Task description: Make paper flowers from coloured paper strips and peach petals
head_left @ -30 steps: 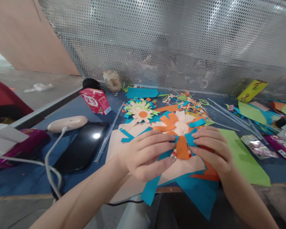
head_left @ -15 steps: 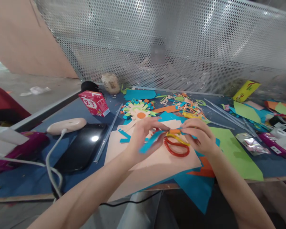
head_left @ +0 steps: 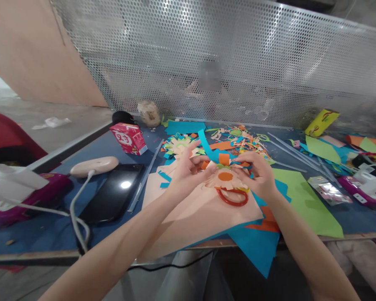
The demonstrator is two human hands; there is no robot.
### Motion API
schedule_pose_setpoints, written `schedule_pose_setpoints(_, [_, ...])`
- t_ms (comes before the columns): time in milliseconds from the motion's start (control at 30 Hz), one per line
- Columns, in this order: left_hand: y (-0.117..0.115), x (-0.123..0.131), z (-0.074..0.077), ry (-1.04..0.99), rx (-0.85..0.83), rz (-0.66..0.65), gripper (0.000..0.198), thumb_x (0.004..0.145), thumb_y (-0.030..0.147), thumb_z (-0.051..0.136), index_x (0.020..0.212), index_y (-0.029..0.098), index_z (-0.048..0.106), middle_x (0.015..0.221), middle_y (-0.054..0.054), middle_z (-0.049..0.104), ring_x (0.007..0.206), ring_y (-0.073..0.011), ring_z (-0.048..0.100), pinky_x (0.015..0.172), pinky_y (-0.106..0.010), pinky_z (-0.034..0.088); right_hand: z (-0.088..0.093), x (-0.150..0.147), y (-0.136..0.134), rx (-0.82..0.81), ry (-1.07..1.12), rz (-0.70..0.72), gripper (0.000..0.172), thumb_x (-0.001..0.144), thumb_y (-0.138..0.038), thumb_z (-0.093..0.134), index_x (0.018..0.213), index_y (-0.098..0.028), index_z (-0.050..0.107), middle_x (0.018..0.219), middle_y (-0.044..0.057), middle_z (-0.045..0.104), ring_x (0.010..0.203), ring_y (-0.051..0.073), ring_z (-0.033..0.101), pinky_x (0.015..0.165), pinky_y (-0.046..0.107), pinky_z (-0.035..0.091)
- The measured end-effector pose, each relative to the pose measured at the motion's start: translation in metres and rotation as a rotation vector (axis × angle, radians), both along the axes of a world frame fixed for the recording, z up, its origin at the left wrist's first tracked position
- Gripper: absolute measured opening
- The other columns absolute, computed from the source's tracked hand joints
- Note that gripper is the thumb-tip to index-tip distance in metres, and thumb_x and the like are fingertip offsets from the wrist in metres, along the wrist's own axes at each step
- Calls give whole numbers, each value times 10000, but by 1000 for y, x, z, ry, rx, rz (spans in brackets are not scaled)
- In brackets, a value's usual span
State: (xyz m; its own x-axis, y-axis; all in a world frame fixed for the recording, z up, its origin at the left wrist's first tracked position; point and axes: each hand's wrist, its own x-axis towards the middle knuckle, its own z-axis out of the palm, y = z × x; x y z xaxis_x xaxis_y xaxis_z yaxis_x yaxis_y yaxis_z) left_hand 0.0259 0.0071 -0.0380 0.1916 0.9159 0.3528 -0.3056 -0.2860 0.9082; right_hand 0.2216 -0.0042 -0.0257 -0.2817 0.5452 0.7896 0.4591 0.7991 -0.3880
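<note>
Left hand [head_left: 184, 169] and right hand [head_left: 258, 175] holding a paper flower [head_left: 225, 177] together, fingers [head_left: 198, 160] pinching its edges, flower hovering just above scissors [head_left: 233, 197] lying on a peach sheet [head_left: 200, 213], blue strip [head_left: 207, 146] curling up behind

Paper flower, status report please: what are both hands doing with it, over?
Copy: left hand and right hand both pinch the paper flower, held over the peach sheet. A blue strip curls up behind it. The red-handled scissors lie right beneath.
</note>
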Motion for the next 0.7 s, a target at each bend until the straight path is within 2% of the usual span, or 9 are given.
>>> schedule_pose_setpoints(133, [-2,2,1,25,-51,-54,765,593,214,764,1239,245,355,710,55,621,656,-94,604,636,-212,480,-2,-1,0,24,-18,-15,169,792,-175,579,940,-257,584,881,34,628,847,170,592,715,305,492])
schedule_pose_setpoints(267, [-3,2,4,37,-69,-2,718,618,217,740,1237,229,376,652,64,617,569,-71,570,546,-175,443,-4,-3,1,16,1,-11,174,793,-180,581,947,-262,581,876,31,625,841,170,589,708,310,495])
schedule_pose_setpoints(400, [-1,2,4,25,-95,12,761,591,217,750,1249,234,368,605,78,611,553,-79,582,526,-174,445,-5,-6,1,-74,62,17,139,802,-210,580,933,-259,582,872,27,623,843,164,592,707,298,499])
schedule_pose_setpoints(700, [6,1,-5,-8,-105,-59,782,566,229,769,1235,255,364,676,69,605,566,-69,574,524,-170,437,-9,-6,2,-155,161,65,153,794,-186,589,933,-250,578,870,30,595,806,151,588,666,275,505])
